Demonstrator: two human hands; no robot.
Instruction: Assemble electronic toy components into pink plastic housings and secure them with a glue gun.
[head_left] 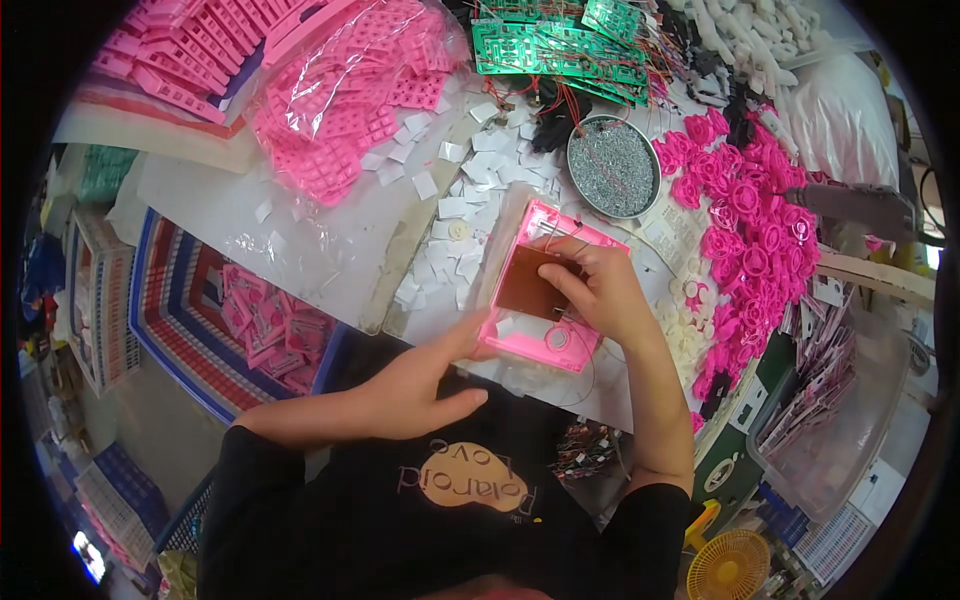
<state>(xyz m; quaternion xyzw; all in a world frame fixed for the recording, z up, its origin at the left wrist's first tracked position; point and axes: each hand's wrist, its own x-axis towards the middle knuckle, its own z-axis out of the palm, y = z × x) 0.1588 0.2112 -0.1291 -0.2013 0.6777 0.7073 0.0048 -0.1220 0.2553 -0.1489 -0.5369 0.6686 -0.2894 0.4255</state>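
Near the frame's centre, I see the right hand (600,285) pinching a brown circuit board (530,288) within the pink plastic casing (530,342); the left hand (425,378), thumb spread, touches its lower-left edge. I'd keep the board level, pressing evenly.

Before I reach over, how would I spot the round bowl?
On the worktable, find the pink plastic case under the right hand. Between it and the green circuit boards sits the round bowl. Unlike the rose-shaped pink pieces beside it, it holds tiny silvery metal bits.
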